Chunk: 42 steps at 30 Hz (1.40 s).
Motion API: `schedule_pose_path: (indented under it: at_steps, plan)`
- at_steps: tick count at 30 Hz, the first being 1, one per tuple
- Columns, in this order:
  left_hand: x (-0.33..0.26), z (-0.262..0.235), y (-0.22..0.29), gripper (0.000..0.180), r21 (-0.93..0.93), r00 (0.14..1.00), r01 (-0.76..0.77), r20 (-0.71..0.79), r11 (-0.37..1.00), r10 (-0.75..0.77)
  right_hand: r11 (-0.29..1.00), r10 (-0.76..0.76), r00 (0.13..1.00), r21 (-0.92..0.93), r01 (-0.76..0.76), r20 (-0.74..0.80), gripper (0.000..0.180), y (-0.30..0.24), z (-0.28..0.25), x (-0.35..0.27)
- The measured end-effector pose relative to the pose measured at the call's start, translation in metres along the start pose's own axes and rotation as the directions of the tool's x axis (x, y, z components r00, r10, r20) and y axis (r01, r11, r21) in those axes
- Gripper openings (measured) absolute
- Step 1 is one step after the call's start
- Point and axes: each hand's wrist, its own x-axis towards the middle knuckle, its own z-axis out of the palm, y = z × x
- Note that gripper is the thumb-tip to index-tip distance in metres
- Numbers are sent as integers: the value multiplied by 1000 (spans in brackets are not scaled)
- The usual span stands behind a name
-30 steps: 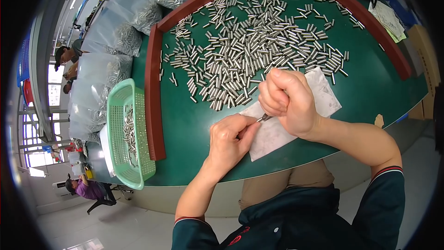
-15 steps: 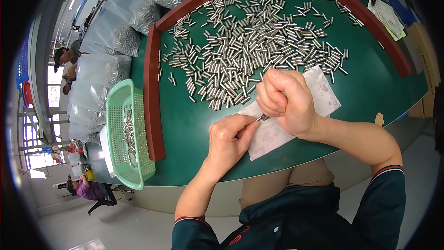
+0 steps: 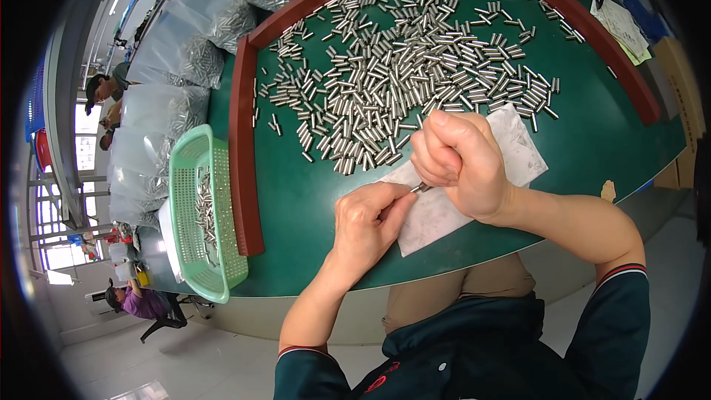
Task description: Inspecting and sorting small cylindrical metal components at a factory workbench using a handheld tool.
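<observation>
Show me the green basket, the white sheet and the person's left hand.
Green basket (image 3: 229,215), head view: perforated right wall.
White sheet (image 3: 431,224), head view: bare lower part.
Left hand (image 3: 363,221), head view: its back.

Materials and surface finishes on and around a smooth, faintly glossy green bench (image 3: 592,137).
Pins (image 3: 392,89): bright, smooth, glossy metal. Reddish-brown rails (image 3: 243,148): smooth, low sheen; wood or coated metal, indistinguishable. Basket (image 3: 231,241), near left corner: moulded, perforated green plastic. Bags (image 3: 152,111), along the left edge: clear, creased, shiny plastic film. Smudged white sheet (image 3: 437,226), near edge: matt cloth or paper. Box (image 3: 678,81), by the right edge: matt brown cardboard.
</observation>
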Motion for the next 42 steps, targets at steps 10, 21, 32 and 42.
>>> schedule_pose_path:
  at_steps: [10, 21, 32, 42]
  plan:
    - [1, 1, -1, 5, -52, 1000, 12, 7, 999, -12, 986, -57, 996, -151, 66, 63, 35, 2, 3, -5]
    - [1, -13, 0, 5, -472, 946, 313, 74, 824, -316, 989, -45, 999, -140, 44, -2, 40, 2, 5, -4]
    - [1, -25, -22, 20, -905, 878, 406, 349, 126, -327, 992, -30, 999, -125, 32, 20, 40, 0, 5, -5]
    - [5, -47, -37, 36, -975, 858, 196, 223, -107, -462, 997, 4, 1000, -78, -4, 8, 40, 1, 3, -2]
